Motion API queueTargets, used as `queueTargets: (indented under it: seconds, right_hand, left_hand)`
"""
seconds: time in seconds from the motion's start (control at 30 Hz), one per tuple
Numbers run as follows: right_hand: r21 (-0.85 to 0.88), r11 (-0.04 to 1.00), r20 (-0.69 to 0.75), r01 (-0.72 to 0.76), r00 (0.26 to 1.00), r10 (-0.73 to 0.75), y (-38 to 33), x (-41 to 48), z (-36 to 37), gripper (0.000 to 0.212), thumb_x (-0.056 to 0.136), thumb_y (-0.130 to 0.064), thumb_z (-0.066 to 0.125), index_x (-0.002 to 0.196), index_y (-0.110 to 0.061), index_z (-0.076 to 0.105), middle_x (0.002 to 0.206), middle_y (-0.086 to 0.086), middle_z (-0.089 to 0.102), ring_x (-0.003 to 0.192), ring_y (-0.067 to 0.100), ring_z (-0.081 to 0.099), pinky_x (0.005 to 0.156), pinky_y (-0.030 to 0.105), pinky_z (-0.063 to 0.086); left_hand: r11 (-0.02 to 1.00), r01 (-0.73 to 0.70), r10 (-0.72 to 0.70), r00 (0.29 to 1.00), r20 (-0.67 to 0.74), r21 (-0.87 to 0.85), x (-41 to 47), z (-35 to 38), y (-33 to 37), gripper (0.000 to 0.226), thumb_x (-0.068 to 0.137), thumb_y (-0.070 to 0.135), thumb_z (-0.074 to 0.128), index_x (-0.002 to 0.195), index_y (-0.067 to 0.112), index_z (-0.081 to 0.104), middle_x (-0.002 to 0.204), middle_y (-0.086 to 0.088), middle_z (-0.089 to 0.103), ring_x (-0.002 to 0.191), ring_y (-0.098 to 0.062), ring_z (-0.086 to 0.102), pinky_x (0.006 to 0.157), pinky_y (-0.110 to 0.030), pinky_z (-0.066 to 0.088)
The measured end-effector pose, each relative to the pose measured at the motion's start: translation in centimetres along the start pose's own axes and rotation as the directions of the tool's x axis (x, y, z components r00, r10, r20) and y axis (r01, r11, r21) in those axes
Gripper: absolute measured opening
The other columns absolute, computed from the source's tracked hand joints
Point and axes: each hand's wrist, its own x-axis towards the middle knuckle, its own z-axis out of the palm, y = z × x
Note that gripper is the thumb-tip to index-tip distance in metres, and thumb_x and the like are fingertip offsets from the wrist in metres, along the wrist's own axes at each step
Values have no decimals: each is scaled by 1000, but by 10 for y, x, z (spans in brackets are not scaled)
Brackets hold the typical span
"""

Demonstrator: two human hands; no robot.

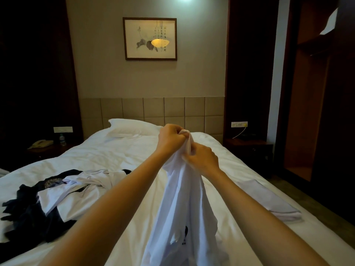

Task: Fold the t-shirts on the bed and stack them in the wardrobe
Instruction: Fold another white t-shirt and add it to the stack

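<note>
A white t-shirt [184, 198] hangs bunched in the lower centre of the frame, over the bed [124, 154]. Above it, near the middle, the left hand [171, 139] and the right hand [203, 158] meet at its top edge, each with fingers [181, 134] curled tight round the cloth. At lower left lies a rumpled pile of dark and white shirts [57, 192]; at right a folded white shirt [269, 200] rests near the bed's edge. Farther back sits a pillow [130, 129], and the open wardrobe [311, 112] fills the upper right.
</note>
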Motion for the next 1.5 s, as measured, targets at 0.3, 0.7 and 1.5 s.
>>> queueTargets:
  seconds: [0.3, 0.7, 1.5]
  right_hand:
    - [22, 948, 187, -319, 933, 309, 12, 6, 15, 25, 87, -16, 52, 65, -15, 40, 67, 1, 42, 59, 15, 42, 49, 23, 31]
    - [316, 837, 578, -447, 790, 203, 28, -22, 38, 39, 86, -34, 63, 118, -12, 64, 114, -1, 58, 90, 10, 55, 63, 19, 40]
    - [101, 989, 167, -112, 981, 94, 22, -76, 94, 18, 85, -32, 59, 92, -18, 68, 99, -3, 47, 85, 20, 56, 72, 26, 44]
  left_hand:
    - [998, 37, -37, 999, -1, 49, 4, -4, -9, 22, 92, 12, 54, 92, -1, 72, 85, -11, 66, 75, -17, 51, 61, -19, 38]
    - [993, 95, -93, 995, -36, 69, 10, -11, -38, 23, 88, 9, 53, 72, -1, 66, 70, -7, 55, 63, -16, 47, 57, -21, 34]
    - [983, 152, -144, 986, -80, 103, 15, 10, -49, 20, 87, 6, 48, 70, 3, 56, 72, -15, 52, 68, -24, 46, 55, -27, 32]
